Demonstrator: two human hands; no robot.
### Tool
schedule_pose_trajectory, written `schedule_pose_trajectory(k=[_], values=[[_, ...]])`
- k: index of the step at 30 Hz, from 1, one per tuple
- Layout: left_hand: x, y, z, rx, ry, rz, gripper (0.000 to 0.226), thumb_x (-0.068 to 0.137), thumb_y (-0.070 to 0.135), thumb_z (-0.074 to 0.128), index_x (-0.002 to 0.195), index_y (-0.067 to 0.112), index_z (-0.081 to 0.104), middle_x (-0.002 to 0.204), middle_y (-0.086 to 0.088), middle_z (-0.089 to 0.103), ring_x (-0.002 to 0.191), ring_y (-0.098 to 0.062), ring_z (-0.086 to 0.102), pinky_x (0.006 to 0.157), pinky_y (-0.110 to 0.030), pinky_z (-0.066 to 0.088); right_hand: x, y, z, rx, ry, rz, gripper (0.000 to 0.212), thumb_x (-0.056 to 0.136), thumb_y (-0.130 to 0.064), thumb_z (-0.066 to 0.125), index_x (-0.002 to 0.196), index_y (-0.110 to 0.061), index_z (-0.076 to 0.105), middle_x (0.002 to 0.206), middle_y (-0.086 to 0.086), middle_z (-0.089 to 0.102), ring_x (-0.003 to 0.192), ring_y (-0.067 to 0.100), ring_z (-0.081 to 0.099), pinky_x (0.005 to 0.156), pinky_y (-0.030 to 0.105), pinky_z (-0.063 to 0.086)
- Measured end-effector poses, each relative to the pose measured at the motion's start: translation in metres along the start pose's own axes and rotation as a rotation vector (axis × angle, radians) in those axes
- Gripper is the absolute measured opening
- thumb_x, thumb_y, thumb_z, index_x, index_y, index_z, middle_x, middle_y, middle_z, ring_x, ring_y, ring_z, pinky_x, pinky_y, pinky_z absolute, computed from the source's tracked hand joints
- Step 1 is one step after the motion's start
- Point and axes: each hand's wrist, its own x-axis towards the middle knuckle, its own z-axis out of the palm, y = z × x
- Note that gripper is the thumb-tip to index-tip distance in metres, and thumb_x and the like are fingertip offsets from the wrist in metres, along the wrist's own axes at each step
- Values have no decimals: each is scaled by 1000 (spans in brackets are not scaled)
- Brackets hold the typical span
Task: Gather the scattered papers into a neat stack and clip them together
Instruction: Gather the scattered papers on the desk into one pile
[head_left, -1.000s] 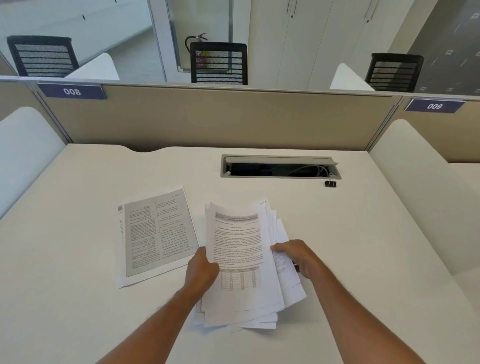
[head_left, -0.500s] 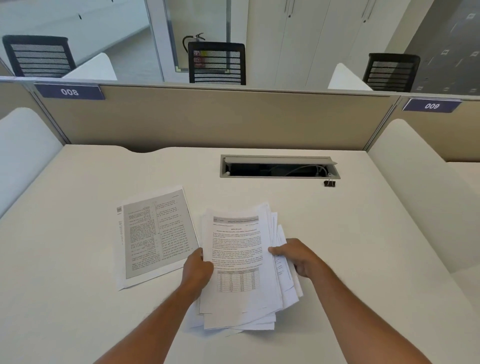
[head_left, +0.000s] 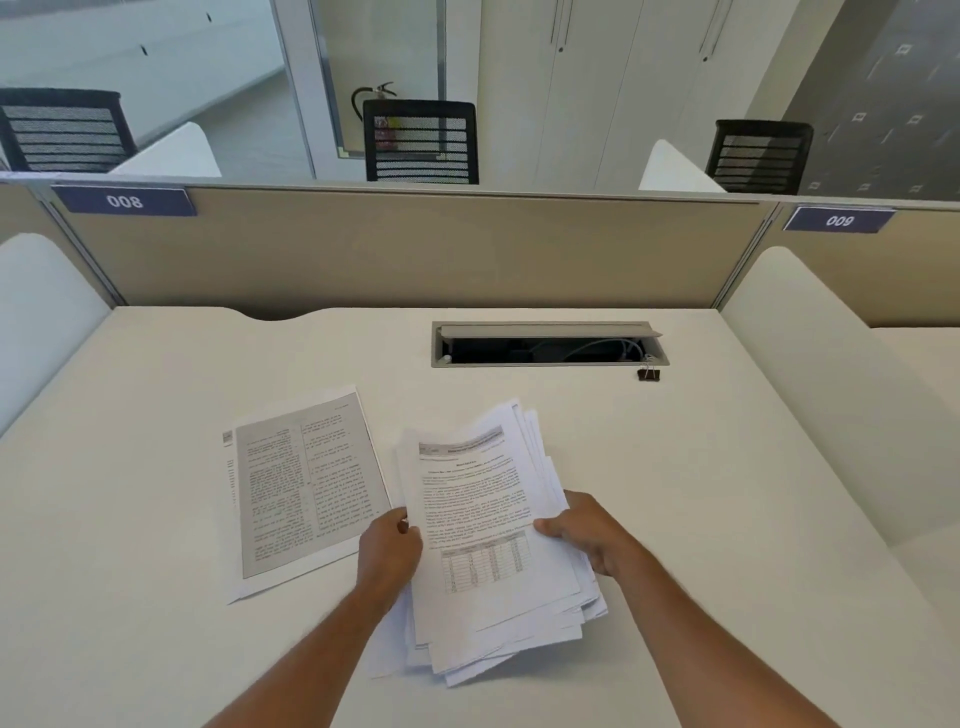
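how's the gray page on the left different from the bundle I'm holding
The gray page lies flat, untouched; the bundle is gripped by the left hand and right hand. The page is gray-shaded; the bundle's top sheet is white with a table. The bundle's edges are fanned. Both are printed paper.

Bare desk (head_left: 727, 519) lies between the stack (head_left: 493, 545) and binder clip (head_left: 648, 373).

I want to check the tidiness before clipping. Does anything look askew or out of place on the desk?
Yes. The pile gripped by the left hand and right hand is fanned, its edges uneven. One printed sheet lies apart, left of it. The binder clip sits unused by the cable hatch.
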Motion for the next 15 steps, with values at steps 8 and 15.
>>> schedule_pose_trajectory(k=[8, 15], values=[[38, -24, -40, 690, 158, -17, 62, 97, 34, 54, 154, 26, 33, 167, -21, 9, 153, -43, 7, 118, -64, 16, 3, 4, -25, 175, 50, -8, 33, 87, 1, 72, 120, -5, 69, 107, 10, 78, 94, 29, 76, 79, 40, 62], [44, -37, -52, 814, 19, 1, 64, 101, 52, 38, 159, 33, 19, 170, -15, 0, 155, -42, -1, 120, -64, 11, 7, 9, -44, 284, 124, -37, 35, 86, 0, 73, 121, -2, 68, 107, 13, 78, 96, 33, 76, 87, 47, 60]])
